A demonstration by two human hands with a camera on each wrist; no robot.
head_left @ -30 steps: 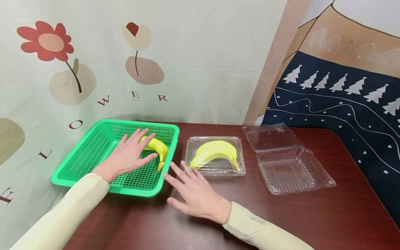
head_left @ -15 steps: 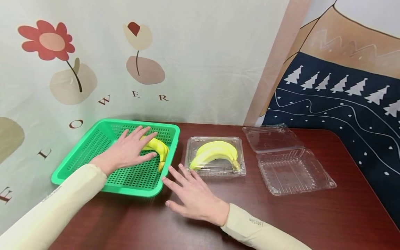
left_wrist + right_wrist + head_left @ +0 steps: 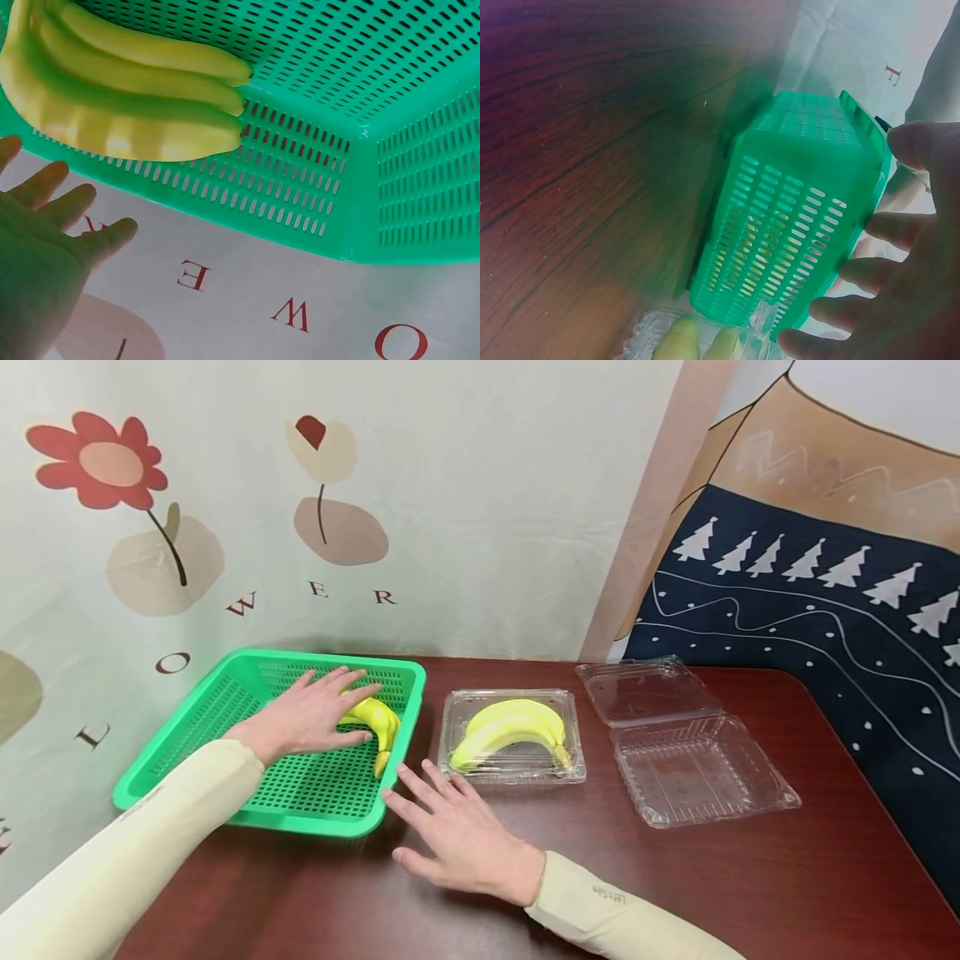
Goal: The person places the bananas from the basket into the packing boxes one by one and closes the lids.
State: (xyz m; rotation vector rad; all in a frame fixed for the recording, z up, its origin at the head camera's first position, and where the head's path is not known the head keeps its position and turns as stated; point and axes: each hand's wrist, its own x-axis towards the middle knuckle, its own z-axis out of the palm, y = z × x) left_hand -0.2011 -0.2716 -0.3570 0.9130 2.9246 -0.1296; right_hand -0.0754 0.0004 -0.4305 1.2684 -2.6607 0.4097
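Worktop [image 3: 712, 877] in dark reddish wood. Nearest on view, a person's right hand [image 3: 468, 839], fingers spread wide, holding nothing, just beside the near right corner of a green basket [image 3: 300, 822]; contact with the rim impossible to tell. A little farther, the left hand [image 3: 307, 714], reaching over the basket, fingers also spread, no grip on anything. Partly under it, inside the basket toward the right side, a yellow banana bunch [image 3: 380, 724]. Right of the basket, a closed transparent box [image 3: 517, 775] with more bananas [image 3: 517, 727] inside; farther right, an open transparent box [image 3: 697, 772], lid folded back. Behind everything, a pale wall cloth [image 3: 510, 527] printed with flowers and letters.

Possible trouble, by judgement: a slip of the bunch from a loose one-handed hold on smooth skins; a snag on the basket's raised wall from too low a lift; a bump against the closed box from a sideways push on the basket.

Only in the left wrist view: three distinct bananas, fingers apart from them. Only in the right wrist view: the basket's slotted outer side in full slope. Only from the head: the open box.
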